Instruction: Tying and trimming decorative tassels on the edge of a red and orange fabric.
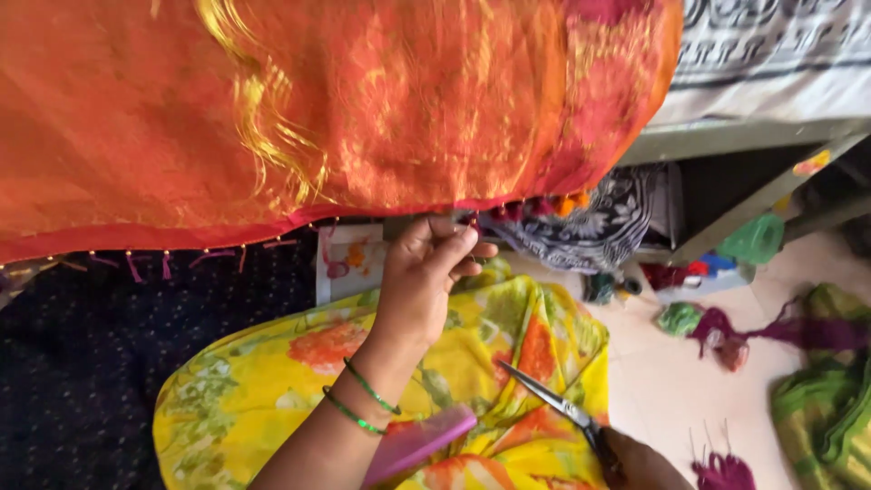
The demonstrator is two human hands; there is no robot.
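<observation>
A large orange and red cloth [318, 109] with gold patterning hangs across the top, its lower hem set with small beads and thread tassels. My left hand [426, 272], with green bangles at the wrist, pinches that hem near a tassel. My right hand [640, 463] sits at the bottom edge, mostly cut off, and grips a pair of scissors [549, 399] whose blades point up and to the left, apart from the cloth. A pink comb-like piece [417, 445] lies by my left forearm on yellow floral fabric [508, 345].
Dark dotted fabric [82, 363] covers the left. Bundles of green and magenta thread [717, 327] lie on the pale floor at right, with green cloth [826, 408] at the far right. A grey shelf frame [726, 136] holds patterned black-and-white cloth [599, 227].
</observation>
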